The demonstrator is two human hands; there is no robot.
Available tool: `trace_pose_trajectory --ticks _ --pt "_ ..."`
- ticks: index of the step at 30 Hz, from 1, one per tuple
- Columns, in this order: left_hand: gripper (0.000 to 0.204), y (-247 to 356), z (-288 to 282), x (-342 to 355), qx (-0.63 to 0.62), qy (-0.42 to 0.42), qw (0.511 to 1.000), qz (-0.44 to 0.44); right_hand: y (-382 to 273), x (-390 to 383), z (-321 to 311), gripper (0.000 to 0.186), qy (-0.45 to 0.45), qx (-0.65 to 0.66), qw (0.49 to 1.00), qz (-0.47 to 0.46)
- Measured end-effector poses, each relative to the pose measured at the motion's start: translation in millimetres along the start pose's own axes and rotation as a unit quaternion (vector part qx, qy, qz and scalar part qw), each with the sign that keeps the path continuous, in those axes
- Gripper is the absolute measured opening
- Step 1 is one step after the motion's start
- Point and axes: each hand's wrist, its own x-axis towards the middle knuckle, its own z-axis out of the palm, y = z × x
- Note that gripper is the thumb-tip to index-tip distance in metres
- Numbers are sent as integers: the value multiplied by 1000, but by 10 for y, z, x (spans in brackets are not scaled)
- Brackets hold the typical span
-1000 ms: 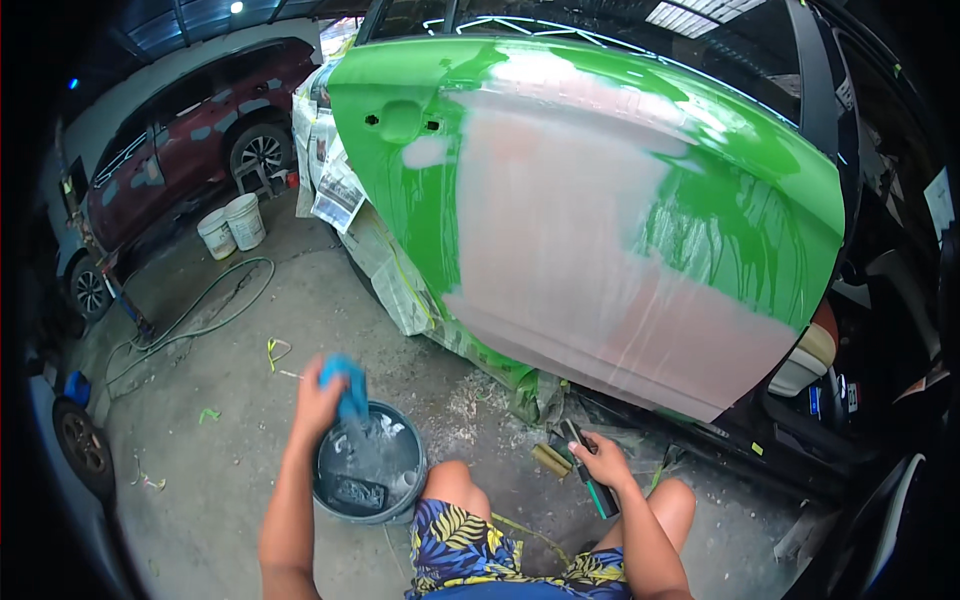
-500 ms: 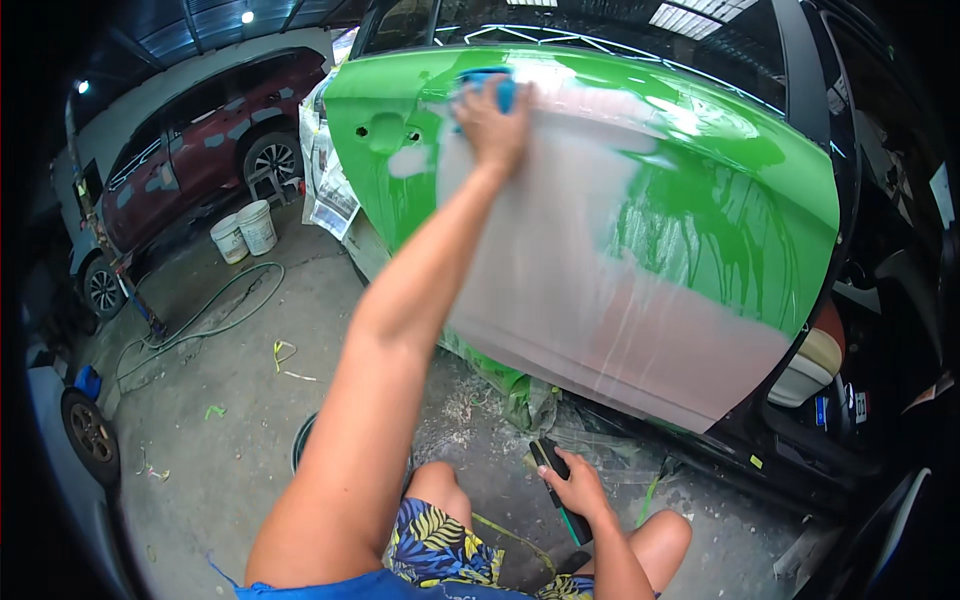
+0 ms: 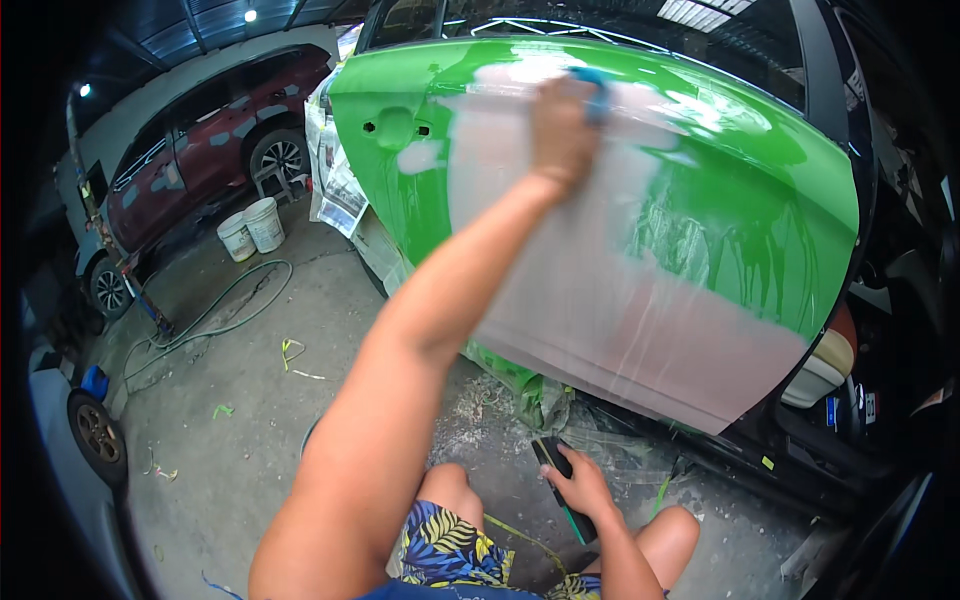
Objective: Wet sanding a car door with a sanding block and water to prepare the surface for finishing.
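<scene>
My left hand (image 3: 565,130), blurred, is closed on a blue sponge or cloth (image 3: 598,92) against the upper part of a green car door (image 3: 800,220). The door has a large wet grey-pink patch (image 3: 700,360) with streaks running down it. My right hand (image 3: 580,485) holds a long black block with a green strip (image 3: 550,450), low over my right leg in front of the door. My left forearm crosses the view and mostly hides a bucket by my leg.
A maroon car with grey patches (image 3: 210,140), two white pails (image 3: 264,225) and a looped hose (image 3: 225,310) are to the left. Paper masking (image 3: 335,190) covers the car beside the door. A dark wheel (image 3: 95,435) stands at the far left. Green scraps lie on the concrete floor.
My left hand with the blue sponge rose from over the bucket to the door top, then moved rightward along it. My right hand still holds the block, slightly lower.
</scene>
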Motion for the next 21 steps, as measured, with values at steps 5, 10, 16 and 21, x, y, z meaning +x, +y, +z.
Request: trace_pose_trajectory --ticks 5,10,16,21 --pt "42 -1803 -791 -52 234 35 932 -273 28 -248 -139 72 -2 26 1000 13" --pt "38 -1330 -477 -28 136 42 972 -188 119 -226 -181 73 2 10 1000 26" --pt "33 1516 486 88 -70 -29 997 34 -32 153 95 75 -86 41 995 -13" --pt "32 1821 761 3 -54 -65 967 240 -65 301 253 76 -113 55 992 -12"
